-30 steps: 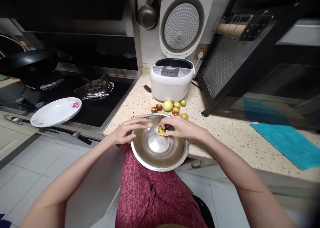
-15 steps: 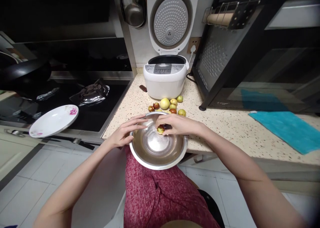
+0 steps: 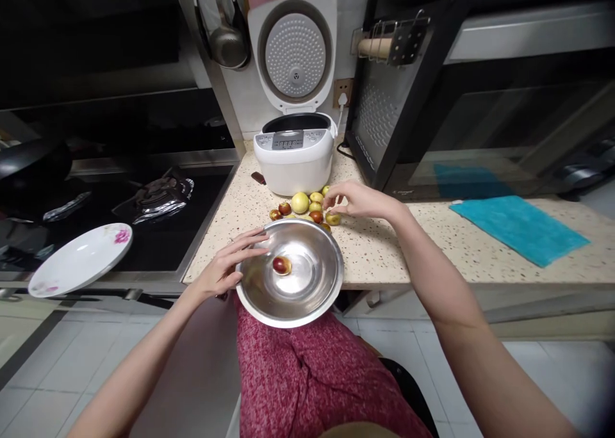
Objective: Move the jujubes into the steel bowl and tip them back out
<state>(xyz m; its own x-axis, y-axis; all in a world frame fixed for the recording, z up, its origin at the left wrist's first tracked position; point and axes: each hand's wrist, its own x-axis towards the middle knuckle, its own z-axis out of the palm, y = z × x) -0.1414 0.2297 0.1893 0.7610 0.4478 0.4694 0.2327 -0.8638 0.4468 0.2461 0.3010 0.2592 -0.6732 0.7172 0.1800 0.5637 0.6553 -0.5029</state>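
Observation:
A shiny metal bowl point(image 3: 314, 273) rests partly over the counter edge, above my lap. A red-brown and yellow jujube point(image 3: 282, 266) lies inside it. My left hand point(image 3: 229, 263) grips the bowl's left rim, its fingers reaching over the edge and the thumb lower down. Behind the bowl, several jujubes in green, yellow and red-brown are grouped on the counter, with a larger yellow-green one point(image 3: 300, 202) among them. At the right of the group, my right hand point(image 3: 358, 201) hovers with bent fingers apart, just above a yellow-brown jujube point(image 3: 332, 218); nothing shows in its grasp.
An open white rice cooker point(image 3: 295, 169) stands behind the fruit. To the right are a black oven point(image 3: 480, 137) and a turquoise cloth point(image 3: 521, 230). A floral white plate point(image 3: 81, 259) sits at the front of the gas stove point(image 3: 158, 198), left of the counter.
The jujube that my right hand held in the bowl now lies there by itself. My right hand has moved out to the fruit on the counter. The view has shifted rightward.

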